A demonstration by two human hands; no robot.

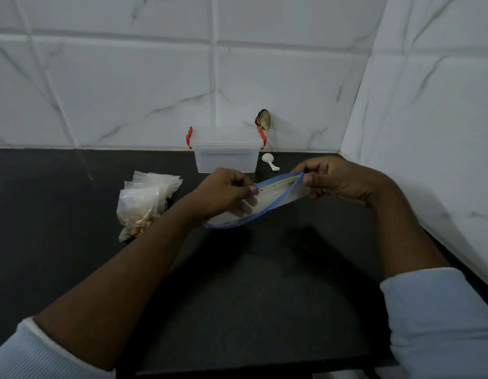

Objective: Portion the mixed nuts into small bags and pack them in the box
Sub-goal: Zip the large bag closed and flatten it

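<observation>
white marble-look wall tiles (pixel 128 86) (dim light) meet a dark countertop (pixel 251 283) in a corner.

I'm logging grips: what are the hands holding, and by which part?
One blue-edged zip bag: the left hand pinches one end of its zip strip, the right hand the other end.

Matt dark counter (pixel 237 296), glossy marble-look wall tiles (pixel 128 91), translucent plastic box (pixel 226 157), clear plastic bags (pixel 144 198)

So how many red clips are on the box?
2. One red clip sits on the left end of the box lid, the other clip on the right end. The back is hidden, so more could be there.
</observation>
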